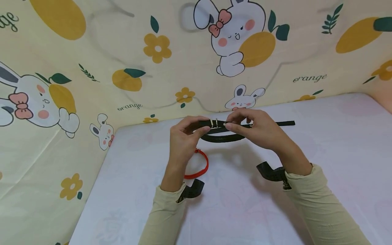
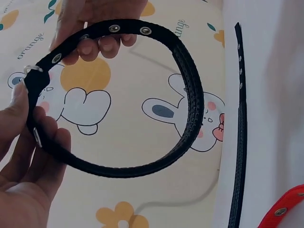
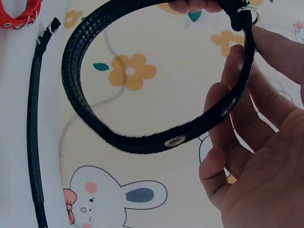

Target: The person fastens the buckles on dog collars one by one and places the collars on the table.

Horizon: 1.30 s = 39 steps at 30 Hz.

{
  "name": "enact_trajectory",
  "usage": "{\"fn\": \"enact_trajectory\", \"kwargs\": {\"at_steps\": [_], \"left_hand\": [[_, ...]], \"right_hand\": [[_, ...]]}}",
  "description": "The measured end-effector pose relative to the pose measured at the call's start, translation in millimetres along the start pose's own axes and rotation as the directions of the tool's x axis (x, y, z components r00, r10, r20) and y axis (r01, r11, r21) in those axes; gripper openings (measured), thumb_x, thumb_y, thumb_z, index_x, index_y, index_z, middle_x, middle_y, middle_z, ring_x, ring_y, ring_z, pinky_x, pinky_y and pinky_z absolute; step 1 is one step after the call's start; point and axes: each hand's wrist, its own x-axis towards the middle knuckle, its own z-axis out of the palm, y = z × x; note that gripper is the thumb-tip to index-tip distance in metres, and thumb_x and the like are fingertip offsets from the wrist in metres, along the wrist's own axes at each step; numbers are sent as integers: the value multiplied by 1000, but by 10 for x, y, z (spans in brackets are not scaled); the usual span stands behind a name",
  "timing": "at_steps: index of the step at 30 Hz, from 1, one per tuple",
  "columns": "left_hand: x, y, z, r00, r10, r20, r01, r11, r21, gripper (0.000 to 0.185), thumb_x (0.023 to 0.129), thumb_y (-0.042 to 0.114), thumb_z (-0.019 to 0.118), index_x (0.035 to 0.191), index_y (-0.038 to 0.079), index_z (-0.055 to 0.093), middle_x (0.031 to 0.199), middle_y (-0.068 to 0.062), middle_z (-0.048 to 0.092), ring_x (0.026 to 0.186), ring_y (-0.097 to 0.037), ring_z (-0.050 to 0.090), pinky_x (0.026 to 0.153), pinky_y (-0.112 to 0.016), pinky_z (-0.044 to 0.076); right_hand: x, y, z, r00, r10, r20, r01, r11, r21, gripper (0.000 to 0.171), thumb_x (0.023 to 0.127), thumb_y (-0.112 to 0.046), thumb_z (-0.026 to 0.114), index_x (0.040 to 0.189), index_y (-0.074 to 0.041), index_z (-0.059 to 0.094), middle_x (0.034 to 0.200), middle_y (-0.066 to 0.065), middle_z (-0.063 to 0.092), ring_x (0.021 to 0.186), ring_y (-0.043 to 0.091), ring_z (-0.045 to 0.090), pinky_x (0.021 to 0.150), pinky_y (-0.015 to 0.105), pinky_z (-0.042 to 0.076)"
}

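A black collar [image 1: 221,137] with silver eyelets is showing against cream rabbit-and-orange cloth [image 1: 92,68], a red collar [image 1: 200,166] lying at six o'clock.

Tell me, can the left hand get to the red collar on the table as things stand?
Probably yes, once it lets go. The red collar lies on the table right beside the left wrist with nothing over it, but the left hand and the right hand both grip the black collar.
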Motion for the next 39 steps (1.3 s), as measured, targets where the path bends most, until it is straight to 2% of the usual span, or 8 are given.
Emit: {"fn": "enact_trajectory", "kwargs": {"at_steps": [3, 6, 9, 18, 23, 29, 35, 39], "left_hand": [[0, 0, 0, 1000, -11, 11, 11, 1000, 6, 22, 81, 0, 78, 103, -1, 74, 101, -17, 71, 91, -18, 70, 85, -27, 58], [3, -6, -7, 999, -31, -6, 31, 999, 10, 22, 82, 2, 79, 103, 1, 75, 100, -15, 71, 92, -18, 70, 85, -25, 57], [3, -8, -17, 999, -41, -12, 42, 999, 13, 22, 81, 3, 79, 103, 1, 75, 100, -15, 71, 92, -17, 70, 84, -23, 57], [-9, 7, 5, 998, -39, 51, 39, 999, -8, 23, 84, 2, 77, 107, 0, 73, 104, -16, 70, 90, -15, 69, 85, -21, 56], [-15, -10, 25, 998, -4, 62, 5, 1000, -21, 22, 83, 0, 76, 105, -3, 74, 102, -18, 69, 92, -15, 68, 88, -26, 57], [-29, -29, 55, 992, 3, 123, -2, 1000, -13, 22, 83, 2, 78, 105, -1, 74, 101, -17, 70, 91, -18, 70, 85, -26, 58], [-21, -17, 25, 996, -24, 80, 26, 999, -27, 21, 83, 1, 77, 103, -2, 74, 100, -17, 69, 90, -17, 70, 85, -23, 57], [-15, -11, 11, 996, -41, 84, 45, 998, -44, 22, 85, 1, 76, 106, -3, 73, 104, -18, 69, 92, -16, 70, 88, -24, 57]], "right_hand": [[-9, 3, -5, 1000, -19, -11, 19, 1000, -2, 12, 93, -29, 71, 101, -20, 70, 91, 1, 66, 109, 11, 60, 85, 35, 36], [-18, 10, -14, 998, -57, -24, 57, 998, -16, 15, 90, -25, 75, 103, -20, 70, 94, -2, 67, 93, 10, 58, 84, 33, 37], [-24, 13, -25, 996, -84, -43, 83, 996, -35, 17, 87, -22, 78, 102, -21, 72, 93, -3, 68, 95, 6, 58, 83, 32, 39], [-36, -19, -25, 995, -32, -97, 28, 999, -46, 16, 83, -25, 82, 98, -26, 77, 88, -3, 71, 90, 7, 58, 81, 34, 39], [-29, -18, 1, 993, -47, -111, 44, 999, -28, 14, 83, -24, 82, 96, -27, 78, 84, -5, 73, 100, 2, 58, 79, 31, 41], [-33, -17, 17, 996, -54, -72, 53, 998, -22, 17, 83, -26, 82, 99, -27, 78, 87, -6, 74, 114, 9, 58, 79, 27, 41], [-23, -2, -6, 998, -64, -25, 62, 997, -48, 24, 82, -24, 83, 105, -25, 75, 91, -3, 72, 125, 16, 59, 87, 35, 41], [-30, 10, -40, 997, -67, -42, 64, 996, -67, 22, 85, -25, 80, 106, -26, 75, 90, -2, 71, 126, 15, 58, 87, 35, 40]]}}
